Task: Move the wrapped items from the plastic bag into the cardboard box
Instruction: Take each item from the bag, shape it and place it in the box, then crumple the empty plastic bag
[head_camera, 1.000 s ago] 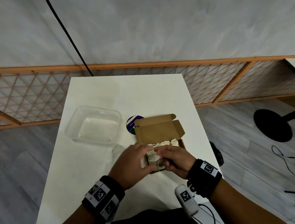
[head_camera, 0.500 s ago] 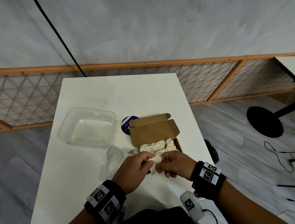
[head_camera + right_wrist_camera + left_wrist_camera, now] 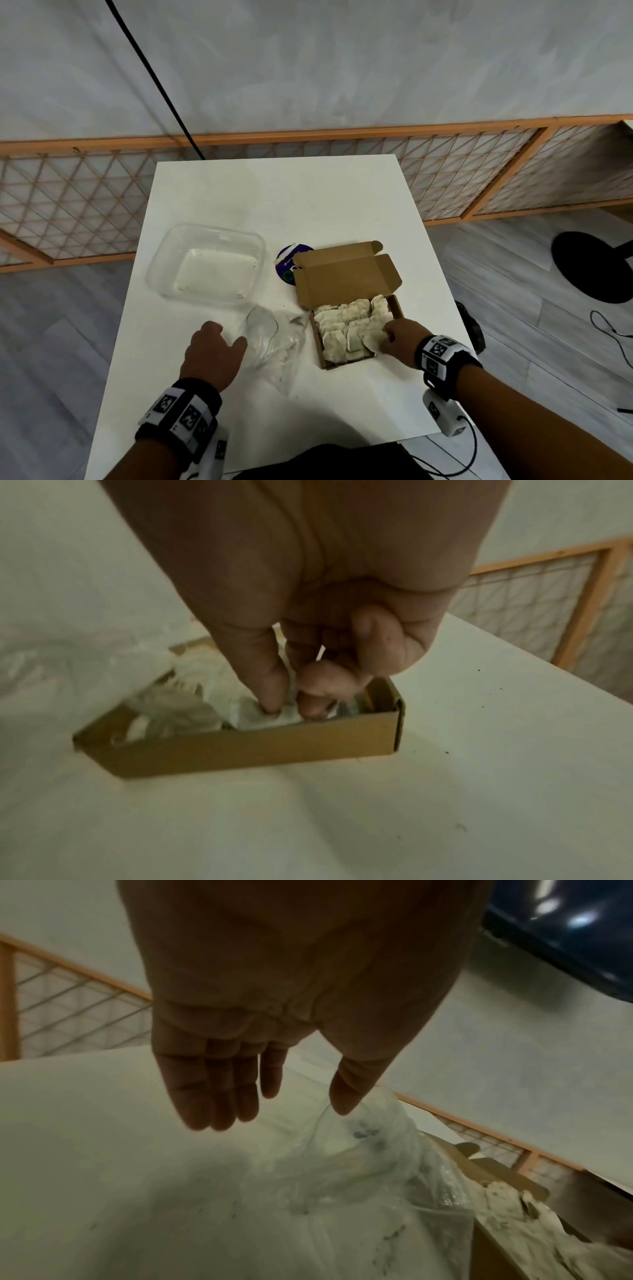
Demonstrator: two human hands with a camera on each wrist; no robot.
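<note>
An open cardboard box (image 3: 398, 306) sits on the white table (image 3: 274, 192), its lid folded back, packed with several white wrapped items (image 3: 346, 329). My right hand (image 3: 399, 339) is at the box's near right corner, thumb and fingers pinching one wrapped item (image 3: 260, 715) down inside the box (image 3: 260, 750). The clear plastic bag (image 3: 274, 339) lies crumpled left of the box. My left hand (image 3: 214, 353) hovers over the table just left of the bag (image 3: 359, 1164), fingers (image 3: 212, 1096) straight and holding nothing.
An empty clear plastic tub (image 3: 209, 263) stands at the left. A round purple lid (image 3: 287, 263) lies behind the box's flap. A wooden lattice fence (image 3: 68, 198) runs behind the table, and a black stand base (image 3: 592, 267) sits on the floor at right.
Both hands were together at the box's near edge on one wrapped item. The left hand has let go and moved left to the bag; the right hand has carried the item into the box.
</note>
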